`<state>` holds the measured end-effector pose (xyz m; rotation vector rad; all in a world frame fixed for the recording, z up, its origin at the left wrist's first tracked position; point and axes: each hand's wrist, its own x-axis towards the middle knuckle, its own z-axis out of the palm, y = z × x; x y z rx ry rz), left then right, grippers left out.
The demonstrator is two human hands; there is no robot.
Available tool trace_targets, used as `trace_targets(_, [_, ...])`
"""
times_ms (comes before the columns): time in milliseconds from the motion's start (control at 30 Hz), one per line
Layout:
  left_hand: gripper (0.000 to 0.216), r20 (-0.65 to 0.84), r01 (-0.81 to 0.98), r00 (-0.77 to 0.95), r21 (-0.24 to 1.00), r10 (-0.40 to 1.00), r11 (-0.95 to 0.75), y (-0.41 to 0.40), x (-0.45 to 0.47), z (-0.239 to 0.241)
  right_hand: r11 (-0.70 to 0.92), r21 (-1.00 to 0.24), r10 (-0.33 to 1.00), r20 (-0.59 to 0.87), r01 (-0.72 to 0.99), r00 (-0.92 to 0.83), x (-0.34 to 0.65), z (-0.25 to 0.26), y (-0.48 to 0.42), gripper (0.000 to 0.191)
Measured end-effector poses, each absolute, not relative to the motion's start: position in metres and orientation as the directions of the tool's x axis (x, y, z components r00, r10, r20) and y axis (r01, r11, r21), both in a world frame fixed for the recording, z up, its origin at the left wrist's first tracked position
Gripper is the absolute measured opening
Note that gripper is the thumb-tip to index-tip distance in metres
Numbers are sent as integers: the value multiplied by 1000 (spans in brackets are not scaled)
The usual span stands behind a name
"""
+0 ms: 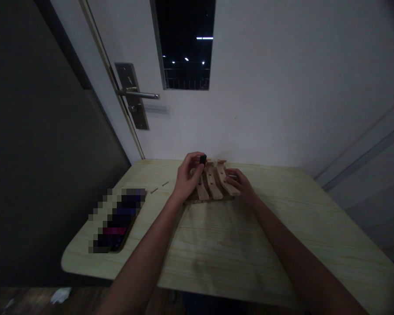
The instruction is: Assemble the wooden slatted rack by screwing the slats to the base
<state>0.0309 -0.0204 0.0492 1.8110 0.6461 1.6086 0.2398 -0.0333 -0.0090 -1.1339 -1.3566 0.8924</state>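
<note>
A small wooden rack with curved, notched slats [213, 183] stands on the table in front of me. My left hand [188, 175] is at its left side, fingers closed around a short black upright piece [202, 159], perhaps a tool's handle. That piece is above the left slat, and its lower end is hidden by my fingers. My right hand [241, 183] grips the rack from the right, its fingers against the rightmost slat [226, 178]. A darker wooden base [210, 201] shows under the slats.
Two thin screws or nails [159, 187] lie left of the rack. A phone [121, 225], partly pixelated, lies at the table's left. Behind the pale wooden table [236, 245] stands a white door with a metal handle [139, 93] and a dark window [185, 43].
</note>
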Motion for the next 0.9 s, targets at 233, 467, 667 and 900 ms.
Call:
trace_targets(233, [29, 674, -62, 101, 738, 732, -672, -19, 33, 49, 250, -960, 966, 257, 122, 41, 241, -10, -33, 39])
trace_targets(467, [26, 694, 36, 77, 716, 716, -697, -21, 31, 51, 252, -957, 964, 261, 141, 45, 241, -9, -33, 40])
trace_targets(667, [26, 680, 76, 61, 727, 731, -683, -21, 30, 51, 245, -960, 967, 251, 135, 31, 241, -9, -33, 41])
trace_targets(900, [39, 659, 15, 107, 748, 745, -664, -23, 30, 52, 252, -956, 964, 261, 147, 44, 241, -9, -33, 41])
